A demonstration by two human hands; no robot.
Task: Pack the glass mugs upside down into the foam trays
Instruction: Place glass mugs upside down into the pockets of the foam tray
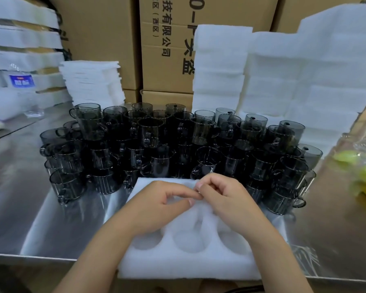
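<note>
Foam tray point(188, 265), white with round pockets, sits at the near worktop point(30, 208) edge. Left hand point(163, 199) and right hand point(224, 195) are over its far half. Fingers on both are curled and the tips meet in the middle; cannot tell if they pinch anything. Mugs point(156, 144) are just behind the tray, on the worktop: smoky grey-black glass, see-through, straight walls, loop handles, packed tight and stacked in layers. A bag point(363, 172) holding something yellow-green is at the right, blurred. Foam stacks point(220, 66) stand behind. A bottle point(21, 81) at far left has a blue label, unreadable. Cardboard boxes point(163, 39) at the back are printed "有限公司" and "(西区)"; the larger print is partly hidden.
</note>
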